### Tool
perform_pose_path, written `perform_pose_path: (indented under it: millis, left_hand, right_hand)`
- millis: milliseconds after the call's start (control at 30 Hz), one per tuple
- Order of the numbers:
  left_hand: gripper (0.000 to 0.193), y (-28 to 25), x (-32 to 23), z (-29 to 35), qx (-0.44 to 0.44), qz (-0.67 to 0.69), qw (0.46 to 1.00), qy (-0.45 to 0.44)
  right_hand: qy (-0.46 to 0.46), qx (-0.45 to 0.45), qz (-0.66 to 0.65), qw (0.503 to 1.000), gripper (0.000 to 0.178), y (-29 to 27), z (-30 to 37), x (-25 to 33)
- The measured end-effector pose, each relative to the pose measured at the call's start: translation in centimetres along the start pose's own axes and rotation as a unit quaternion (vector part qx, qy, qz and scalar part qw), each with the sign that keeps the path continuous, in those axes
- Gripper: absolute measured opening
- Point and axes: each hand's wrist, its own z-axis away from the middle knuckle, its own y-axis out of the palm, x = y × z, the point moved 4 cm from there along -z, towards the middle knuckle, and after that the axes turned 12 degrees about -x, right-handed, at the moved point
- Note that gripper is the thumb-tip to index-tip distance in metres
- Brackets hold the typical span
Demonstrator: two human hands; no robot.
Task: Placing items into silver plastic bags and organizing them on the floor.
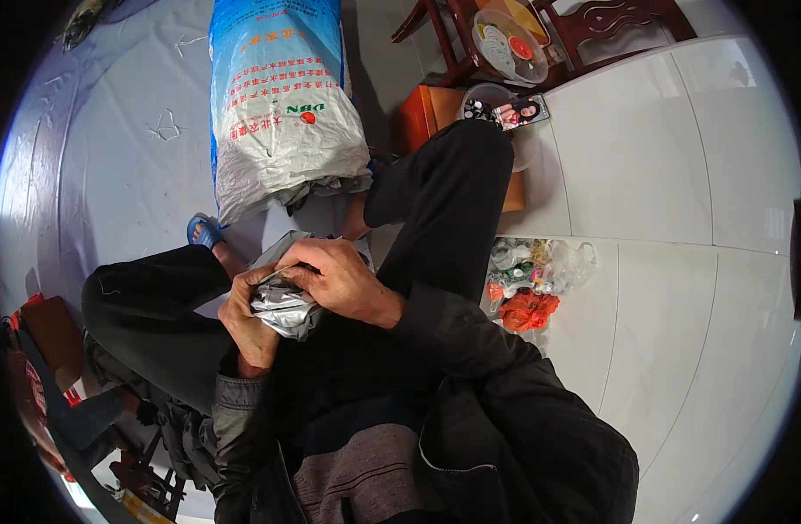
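Observation:
Over my lap, a crumpled silver-grey sheet, film or foil (287, 313), is bunched between my two hands. My left hand (247, 319) wraps its left side with the fingers curled in. From the right, my right hand (343, 281) closes over the top, thumb and fingers pressed together on the folds. Whether anything is inside the bundle is hidden. Just beyond my hands lies a large blue and white woven sack (287, 157), its mouth toward me. Dark grey crumpled material (330, 186) shows at that mouth.
On the right floor lies a pile of clear plastic bags and a red bag (529, 310). Beyond my right knee are an orange box (409, 118) and a clear tub with discs (509, 48) by a wooden chair (623, 24). Another person's leg (90, 419) shows at lower left.

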Motion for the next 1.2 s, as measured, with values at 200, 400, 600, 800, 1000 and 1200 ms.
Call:
perform_pose_path:
  millis: [200, 400, 600, 800, 1000, 1200]
  left_hand:
    - [0.028, -0.09, 0.07, 0.2, -0.006, -0.009, 1.0, 0.003]
    - [0.028, -0.06, 0.19, 0.22, -0.011, 0.0, 1.0, -0.024]
    - [0.027, -0.08, 0.51, 0.35, -0.018, -0.041, 0.998, 0.038]
    - [0.025, -0.29, -0.2, 0.18, -0.038, -0.054, 0.995, 0.073]
    - [0.027, -0.26, 0.02, 0.31, -0.019, -0.05, 0.998, 0.041]
    - [0.028, -0.33, -0.29, 0.25, -0.017, -0.054, 0.998, 0.04]
  right_hand:
    - [0.019, -0.006, -0.007, 1.0, 0.012, -0.15, -0.12, 0.05]
    - [0.003, -0.008, -0.017, 1.0, 0.012, -0.02, -0.19, 0.25]
    - [0.001, -0.009, -0.017, 1.0, 0.011, 0.16, -0.14, 0.23]
    - [0.025, -0.019, -0.025, 0.999, 0.01, 0.52, 0.11, 0.12]
    - [-0.003, -0.024, -0.021, 0.999, 0.01, 0.44, 0.17, 0.41]
    - [-0.007, -0.035, -0.004, 0.999, 0.011, 0.3, 0.19, 0.79]
